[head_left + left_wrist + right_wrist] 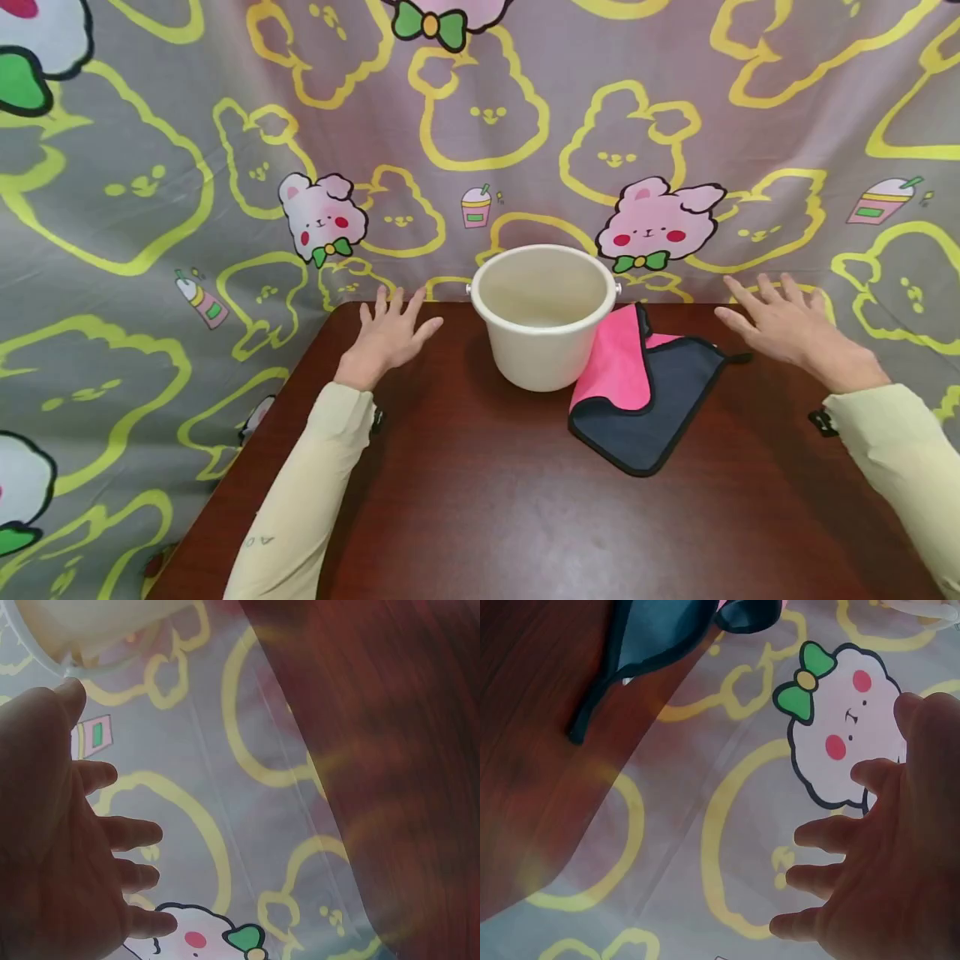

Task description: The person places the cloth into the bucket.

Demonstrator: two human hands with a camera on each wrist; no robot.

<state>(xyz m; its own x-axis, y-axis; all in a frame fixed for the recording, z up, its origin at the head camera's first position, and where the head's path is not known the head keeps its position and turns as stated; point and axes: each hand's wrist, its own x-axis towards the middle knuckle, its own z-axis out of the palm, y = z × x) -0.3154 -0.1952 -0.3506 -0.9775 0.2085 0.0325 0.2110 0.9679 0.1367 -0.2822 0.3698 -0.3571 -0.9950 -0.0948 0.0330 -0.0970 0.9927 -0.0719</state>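
1. Cream-coloured and upright, the bucket stood near the far edge of the dark reddish-brown table, its mouth facing up, between your two hands.
2. Your left hand had its fingers spread and gripped nothing. It was the nearer hand to the bucket, which lay to its right, apart from it.
3. Your right hand was likewise spread and gripped nothing. It was the nearer hand to the cloth, which lay to its left and closer to you.
4. The cloth, partly folded with pink and dark grey faces showing, lay beside the bucket's right side; contact between them could not be confirmed.
5. The cloth's long axis ran obliquely from its near corner to the hanging loop, the end nearest your right hand.
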